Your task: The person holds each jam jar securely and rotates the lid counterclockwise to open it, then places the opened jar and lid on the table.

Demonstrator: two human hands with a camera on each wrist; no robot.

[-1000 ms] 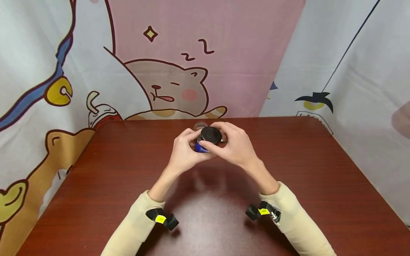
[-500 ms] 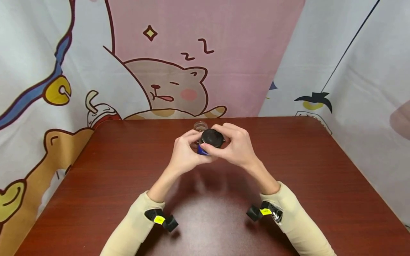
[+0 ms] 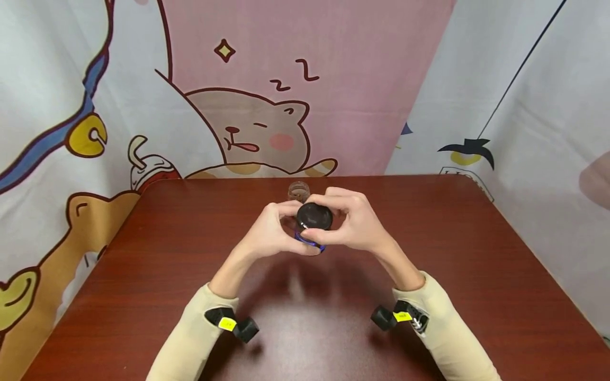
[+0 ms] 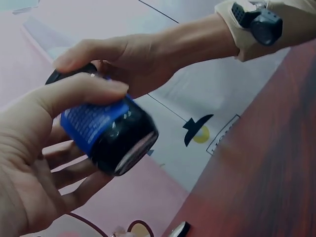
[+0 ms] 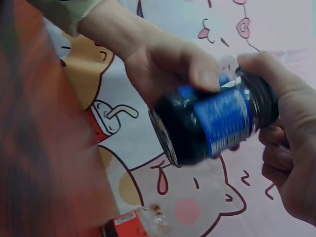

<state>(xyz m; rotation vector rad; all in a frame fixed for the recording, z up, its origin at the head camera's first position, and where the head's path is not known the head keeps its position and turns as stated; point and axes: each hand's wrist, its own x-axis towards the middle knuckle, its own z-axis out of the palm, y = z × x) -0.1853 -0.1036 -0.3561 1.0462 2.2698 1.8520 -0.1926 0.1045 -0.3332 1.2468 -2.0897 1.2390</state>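
Observation:
Above the table, between both hands, is a jar with dark contents and a blue label. Its round black lid faces up toward the head camera. My left hand holds the jar's body, thumb on the near side and fingers behind, as the left wrist view shows. Thumb and fingers of my right hand grip the lid around its rim. Lid and jar are together; whether the lid is loose cannot be seen. Much of the label is hidden by the hands in the head view.
Behind the hands a clear glass jar stands on the brown table; the right wrist view shows a red label on a jar. A small round dark-edged object lies at the left wrist view's bottom. A printed curtain borders the table.
Both hands have brought the blue-labelled jar a little nearer to me, uncovering more of the glass jar behind. The right hand keeps its grip on the lid.

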